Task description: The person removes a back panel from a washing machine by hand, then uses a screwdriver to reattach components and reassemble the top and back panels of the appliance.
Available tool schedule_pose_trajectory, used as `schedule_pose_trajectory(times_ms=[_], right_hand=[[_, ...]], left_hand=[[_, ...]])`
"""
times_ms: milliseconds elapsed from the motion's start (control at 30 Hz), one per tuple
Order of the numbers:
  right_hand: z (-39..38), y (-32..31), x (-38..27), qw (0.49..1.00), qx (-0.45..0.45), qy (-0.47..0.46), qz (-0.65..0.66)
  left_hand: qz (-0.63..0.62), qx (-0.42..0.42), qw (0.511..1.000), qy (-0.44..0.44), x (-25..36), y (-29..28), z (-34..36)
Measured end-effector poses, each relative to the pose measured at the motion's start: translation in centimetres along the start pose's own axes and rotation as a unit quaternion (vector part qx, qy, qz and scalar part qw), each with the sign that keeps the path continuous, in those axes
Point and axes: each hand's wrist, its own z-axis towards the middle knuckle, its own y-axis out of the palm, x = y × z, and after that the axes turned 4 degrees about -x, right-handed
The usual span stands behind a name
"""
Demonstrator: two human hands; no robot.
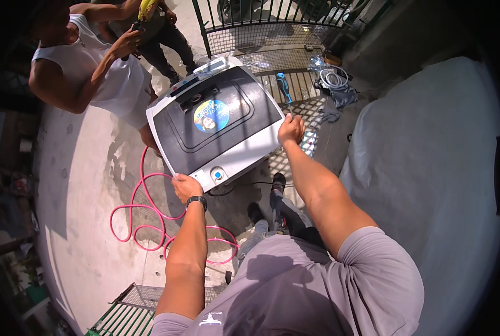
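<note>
In the head view, the washing machine sits mid-scene, just beyond the shoes. The left hand clasps its near left corner; the right hand curls round its near right corner, undersides hidden. A steady hold probably wants even pressure from both, feet clear of the pink hose at left.

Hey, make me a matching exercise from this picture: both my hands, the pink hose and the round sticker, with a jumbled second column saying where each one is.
Things:
1. Left hand
2. Right hand
3. Pink hose
4. Round sticker

Places:
A. In loops on the floor
B. At the right-hand corner of the appliance
C. On the dark lid
D. At the appliance's corner nearest the blue knob

Pairs: 1-D, 2-B, 3-A, 4-C.
</note>
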Motion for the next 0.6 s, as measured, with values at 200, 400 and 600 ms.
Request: schedule_pose_trajectory(times_ms=[200,400,600], right_hand=[[0.5,0.0,0.1,1.000,-0.014,0.008,-0.006],[0.4,0.3,-0.1,1.000,-0.014,0.005,-0.003],[0.2,0.3,-0.4,0.999,-0.031,-0.004,-0.032]], left_hand=[[-0.006,0.020,1.000,-0.002,0.0,0.4,-0.3],[-0.013,0.046,0.997,0.052,-1.1,1.2,0.7],[-0.074,0.110,0.985,0.114,-1.9,1.3,0.9]])
